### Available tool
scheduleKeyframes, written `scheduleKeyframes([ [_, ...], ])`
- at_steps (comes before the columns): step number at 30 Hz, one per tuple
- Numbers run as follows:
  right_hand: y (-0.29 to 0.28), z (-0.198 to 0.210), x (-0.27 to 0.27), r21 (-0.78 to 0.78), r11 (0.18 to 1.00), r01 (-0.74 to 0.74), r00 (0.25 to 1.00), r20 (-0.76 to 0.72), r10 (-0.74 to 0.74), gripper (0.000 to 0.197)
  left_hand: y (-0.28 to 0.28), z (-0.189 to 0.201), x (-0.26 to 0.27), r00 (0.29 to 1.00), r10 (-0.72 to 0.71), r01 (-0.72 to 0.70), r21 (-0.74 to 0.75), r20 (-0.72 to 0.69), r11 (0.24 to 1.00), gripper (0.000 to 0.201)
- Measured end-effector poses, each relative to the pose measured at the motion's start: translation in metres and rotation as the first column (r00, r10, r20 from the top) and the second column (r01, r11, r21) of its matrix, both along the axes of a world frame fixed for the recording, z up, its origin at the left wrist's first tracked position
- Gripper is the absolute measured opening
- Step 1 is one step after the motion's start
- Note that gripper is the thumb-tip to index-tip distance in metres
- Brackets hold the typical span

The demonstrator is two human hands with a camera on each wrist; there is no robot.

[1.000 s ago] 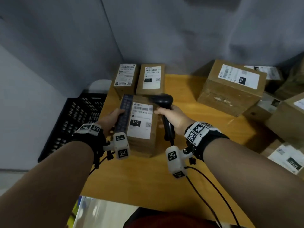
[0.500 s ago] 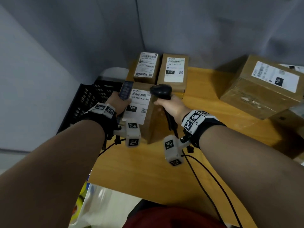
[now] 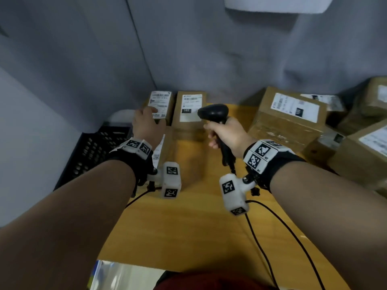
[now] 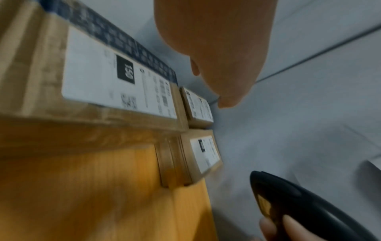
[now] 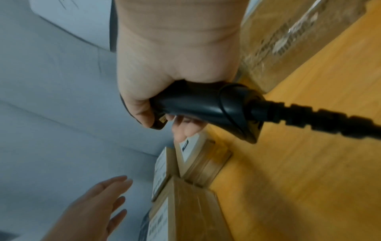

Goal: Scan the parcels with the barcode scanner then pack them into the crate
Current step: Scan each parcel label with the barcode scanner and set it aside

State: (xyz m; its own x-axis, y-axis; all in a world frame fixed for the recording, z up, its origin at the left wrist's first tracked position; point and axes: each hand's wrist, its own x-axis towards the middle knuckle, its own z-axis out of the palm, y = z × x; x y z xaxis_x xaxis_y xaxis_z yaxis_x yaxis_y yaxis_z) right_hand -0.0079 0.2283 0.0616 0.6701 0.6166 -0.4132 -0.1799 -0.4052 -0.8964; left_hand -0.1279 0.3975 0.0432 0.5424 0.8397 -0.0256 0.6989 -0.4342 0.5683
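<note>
scanner [image 3: 213, 112] black, corded | right hand [image 3: 228, 133] grips it | left hand [image 3: 146, 122] fingers spread, empty

Left hand [image 4: 216, 53] outstretched, labelled parcels [image 4: 115, 84], scanner [image 4: 299, 205]

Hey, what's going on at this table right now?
A person is scanning parcels at a wooden table. The right hand grips a black barcode scanner. The left hand is open and reaches toward the far-left small parcel, holding nothing. The parcel labelled 150 lies on the table near that wrist. A black crate sits left of the table; its contents can't be seen.
</note>
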Motion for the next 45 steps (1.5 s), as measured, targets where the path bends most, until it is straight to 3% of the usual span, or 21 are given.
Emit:
scheduleKeyframes([
  [9, -0.124, 0.054, 0.071, -0.001, 0.970, 0.241, 0.963, 0.124, -0.239, 0.014, -0.093, 0.025, 0.091, 0.947, -0.320, 0.322, -0.049, 0.045, 0.946, 0.044],
  [18, -0.237, 0.096, 0.130, 0.032, 0.918, 0.395, 0.895, 0.212, -0.392, 0.023, -0.185, 0.045, 0.158, 0.910, -0.411, 0.414, -0.073, 0.059, 0.907, 0.047],
  [23, -0.252, 0.096, 0.158, 0.059, 0.907, 0.416, 0.895, 0.147, -0.420, 0.018, -0.210, 0.039, 0.180, 0.940, -0.342, 0.333, -0.187, -0.016, 0.924, 0.055],
  [29, -0.226, 0.083, 0.190, 0.040, 0.914, 0.404, 0.912, 0.063, -0.406, 0.009, -0.189, 0.014, 0.221, 0.957, -0.249, 0.201, -0.276, -0.151, 0.940, 0.060],
  [35, -0.198, 0.062, 0.214, -0.105, 0.896, 0.430, 0.901, 0.118, -0.419, 0.018, -0.184, -0.013, 0.255, 0.969, -0.175, 0.094, -0.395, -0.174, 0.914, 0.078],
  [38, -0.189, 0.051, 0.216, -0.188, 0.894, 0.406, 0.911, 0.157, -0.380, 0.018, -0.182, -0.023, 0.253, 0.989, -0.139, 0.100, -0.498, -0.042, 0.861, 0.079],
  [41, -0.181, 0.048, 0.214, -0.195, 0.913, 0.359, 0.930, 0.154, -0.333, 0.022, -0.181, -0.032, 0.230, 0.988, -0.046, 0.130, -0.638, 0.146, 0.759, 0.077],
  [45, -0.175, 0.049, 0.206, -0.231, 0.942, 0.245, 0.968, 0.105, -0.226, 0.026, -0.188, -0.046, 0.195, 0.970, 0.099, 0.112, -0.775, 0.220, 0.622, 0.064],
])
